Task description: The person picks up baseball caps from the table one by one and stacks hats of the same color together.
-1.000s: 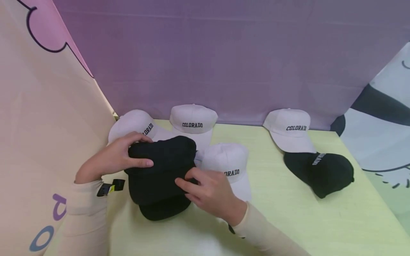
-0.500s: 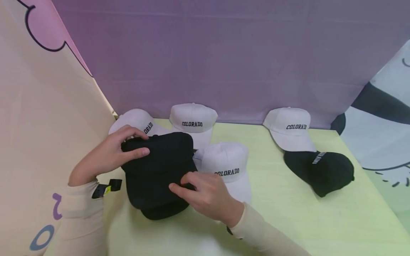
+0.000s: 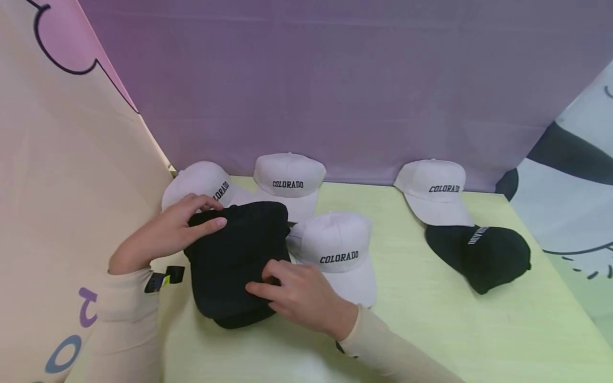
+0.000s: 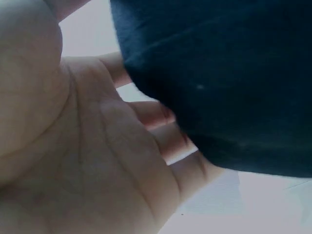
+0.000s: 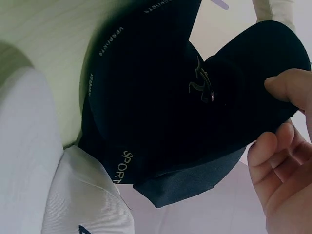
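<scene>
1. Gripping from both sides, the left hand (image 3: 165, 234) curls its fingers over the far rim and lays its thumb across the crown of the soft black cloth baseball cap (image 3: 234, 255), while the right hand (image 3: 299, 295) pinches the near right edge with curled thumb and fingers.
2. The right wrist view shows that this cap (image 5: 195, 97) sits nested over a second black cap with "SPORTS" lettering (image 5: 127, 168), both dark and floppy, so the black pair looks already stacked at lower left of centre in the head view.
3. Judging by the layout, one more black cap with white lettering (image 3: 483, 255) lies apart at right, not yet gathered.
4. Four white cloth "COLORADO" caps also stay loose: one just right of the stack (image 3: 337, 247), two behind it (image 3: 203, 181) (image 3: 289, 178), one at upper right (image 3: 438, 189).
5. All rest on the pale yellow-green wooden table (image 3: 407, 330), before a purple cloth backdrop (image 3: 335, 85).
</scene>
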The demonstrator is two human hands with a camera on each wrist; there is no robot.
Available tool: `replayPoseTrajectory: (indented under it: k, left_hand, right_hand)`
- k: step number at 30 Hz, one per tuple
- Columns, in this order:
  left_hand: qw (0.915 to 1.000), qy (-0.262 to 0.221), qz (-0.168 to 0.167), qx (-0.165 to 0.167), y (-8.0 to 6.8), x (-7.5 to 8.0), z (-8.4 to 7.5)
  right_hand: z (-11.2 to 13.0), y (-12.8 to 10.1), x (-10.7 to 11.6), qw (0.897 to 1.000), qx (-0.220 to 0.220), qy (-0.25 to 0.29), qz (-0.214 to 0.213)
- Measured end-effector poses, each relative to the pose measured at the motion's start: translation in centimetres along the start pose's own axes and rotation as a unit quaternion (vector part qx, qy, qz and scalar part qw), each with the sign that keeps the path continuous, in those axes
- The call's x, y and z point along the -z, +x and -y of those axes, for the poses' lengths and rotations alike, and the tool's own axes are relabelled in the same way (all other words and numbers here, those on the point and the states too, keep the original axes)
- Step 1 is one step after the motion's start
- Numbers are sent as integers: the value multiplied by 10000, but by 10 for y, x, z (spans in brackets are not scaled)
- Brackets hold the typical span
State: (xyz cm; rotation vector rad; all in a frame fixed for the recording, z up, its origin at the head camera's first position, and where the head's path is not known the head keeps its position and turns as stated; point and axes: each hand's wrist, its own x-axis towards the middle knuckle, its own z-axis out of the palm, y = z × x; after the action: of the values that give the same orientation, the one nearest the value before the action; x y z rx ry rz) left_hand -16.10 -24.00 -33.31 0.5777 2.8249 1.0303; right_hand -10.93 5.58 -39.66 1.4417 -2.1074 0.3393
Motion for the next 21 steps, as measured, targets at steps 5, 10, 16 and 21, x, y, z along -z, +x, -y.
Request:
replayPoseTrajectory:
  k: [5, 10, 16, 21]
  left_hand:
    - [9997, 158, 153, 50, 0, -1, 2]
    - [9994, 102, 279, 155, 0, -3, 5]
    - [9988, 38, 421, 254, 3, -5, 7]
    - [9981, -21, 525, 330, 5, -7, 9]
  right_hand:
    - [1, -1, -3, 9989, -76, 92, 460]
    - [3, -3, -7, 9964, -181, 226, 797]
    - [3, -4, -11, 9935, -253, 217, 1093]
    - [2, -6, -14, 9905, -350, 420, 1261]
